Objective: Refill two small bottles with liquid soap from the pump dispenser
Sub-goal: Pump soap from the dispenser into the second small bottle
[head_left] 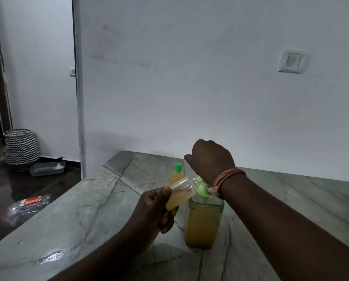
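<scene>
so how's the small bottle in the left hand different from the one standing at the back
The held bottle is tilted nearly sideways in the left hand, mouth toward the dispenser; the back bottle stands upright on the counter.
The held bottle shows no cap and is only partly filled; the back bottle wears a green cap and looks full.
Both are small, clear and hold yellowish soap.

2 bare forearms, no sleeves, right wrist wrapped in looped pinkish-orange thread band (228, 176) with frayed knot
</scene>
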{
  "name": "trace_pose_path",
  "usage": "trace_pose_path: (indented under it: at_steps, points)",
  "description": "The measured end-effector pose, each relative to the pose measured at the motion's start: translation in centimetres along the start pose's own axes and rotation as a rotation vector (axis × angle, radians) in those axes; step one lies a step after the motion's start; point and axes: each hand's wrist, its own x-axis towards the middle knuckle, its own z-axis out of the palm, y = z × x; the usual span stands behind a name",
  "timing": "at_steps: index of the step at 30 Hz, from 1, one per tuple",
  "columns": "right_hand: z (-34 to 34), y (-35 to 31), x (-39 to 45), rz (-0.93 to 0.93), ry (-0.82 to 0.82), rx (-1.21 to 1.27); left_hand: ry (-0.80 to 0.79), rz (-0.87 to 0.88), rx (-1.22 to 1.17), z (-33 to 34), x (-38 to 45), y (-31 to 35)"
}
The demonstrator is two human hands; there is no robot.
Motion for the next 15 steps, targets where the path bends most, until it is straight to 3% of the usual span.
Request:
trace_pose_path:
  at_steps: [4,9,15]
  points:
    - [-0.9,-0.2,0.4,-0.062,0.011,-0.076,-0.001,-0.003,-0.02,0.1,0.1,0.1]
    - [0.3,0.3,0.0,0.04,0.032,0.03,0.008,0.009,0.004,0.0,0.2,-0.1]
    - [-0.3,-0.1,0.0,0.006,0.003,0.032,0.027,-0.026,-0.018,-0.1,0.1,-0.2]
